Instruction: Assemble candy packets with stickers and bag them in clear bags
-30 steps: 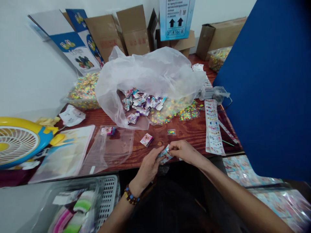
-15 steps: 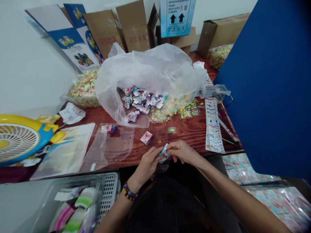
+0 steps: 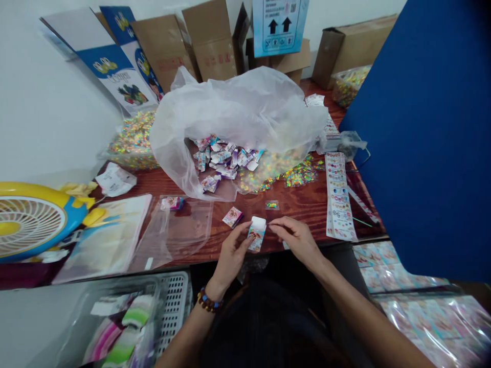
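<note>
Reddish-brown wood grain covers the desk (image 3: 307, 209), which stands against a pale wall (image 3: 30, 112). Near its front edge, between the two hands, is a small box (image 3: 256, 240) with a picture on its front and a white flap raised at the top. The left hand (image 3: 232, 251) grips this box by its left side, the thumb lying over the front; a beaded bracelet (image 3: 209, 301) circles that wrist. The right hand (image 3: 301, 241) is just beside the box's upper right corner, thumb and forefinger brought close together; I cannot tell whether they touch the box or pinch anything.

Just beyond the left hand, a pink box (image 3: 232, 217) lies on the desk, and to its right lies a small clear packet (image 3: 272, 205) with shiny green and yellow contents. Left of these, a flat clear bag (image 3: 190, 225) has a stack of little boxes (image 3: 172, 203) near its far end. Farther back, a big translucent sack (image 3: 238, 107) partly covers a heap of small boxes (image 3: 222, 161), with shiny packets (image 3: 301, 174) to their right. A sticker sheet (image 3: 339, 204) lies at the right, near a blue panel (image 3: 422, 128). At the far left sits a yellow and blue fan (image 3: 34, 191); brown cartons (image 3: 166, 48) line the back.
</note>
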Available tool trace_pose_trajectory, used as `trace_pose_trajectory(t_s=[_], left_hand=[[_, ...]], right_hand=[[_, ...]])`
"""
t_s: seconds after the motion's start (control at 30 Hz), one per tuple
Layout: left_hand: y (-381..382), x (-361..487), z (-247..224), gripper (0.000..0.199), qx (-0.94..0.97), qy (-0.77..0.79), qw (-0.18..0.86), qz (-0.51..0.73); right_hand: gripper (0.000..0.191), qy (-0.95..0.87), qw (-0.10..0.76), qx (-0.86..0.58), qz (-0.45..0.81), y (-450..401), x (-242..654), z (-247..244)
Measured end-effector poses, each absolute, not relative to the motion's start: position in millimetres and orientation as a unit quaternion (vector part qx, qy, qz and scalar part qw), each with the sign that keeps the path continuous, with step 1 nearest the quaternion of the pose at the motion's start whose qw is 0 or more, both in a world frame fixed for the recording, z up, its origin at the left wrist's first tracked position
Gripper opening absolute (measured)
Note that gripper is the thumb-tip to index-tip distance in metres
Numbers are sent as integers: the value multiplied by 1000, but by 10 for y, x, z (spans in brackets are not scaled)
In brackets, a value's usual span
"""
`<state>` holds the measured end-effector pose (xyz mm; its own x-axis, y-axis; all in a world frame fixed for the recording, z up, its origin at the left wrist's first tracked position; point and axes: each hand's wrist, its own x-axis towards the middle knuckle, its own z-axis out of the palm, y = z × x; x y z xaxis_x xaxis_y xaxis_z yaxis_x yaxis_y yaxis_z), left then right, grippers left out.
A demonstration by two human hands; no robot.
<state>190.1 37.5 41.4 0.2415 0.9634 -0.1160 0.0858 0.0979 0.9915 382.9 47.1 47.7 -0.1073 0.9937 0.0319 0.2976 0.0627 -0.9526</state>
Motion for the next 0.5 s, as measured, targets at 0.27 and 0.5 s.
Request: trace_pose_trajectory(t_s=[0.27,0.5], left_hand=[[360,1973,450,40,468,443,660,386],[395,1897,482,31,450,455,680,360]], right_hand=[[20,-584,473,-493,439,350,3602,254],[18,-617,467,-451,444,438,3604,270]])
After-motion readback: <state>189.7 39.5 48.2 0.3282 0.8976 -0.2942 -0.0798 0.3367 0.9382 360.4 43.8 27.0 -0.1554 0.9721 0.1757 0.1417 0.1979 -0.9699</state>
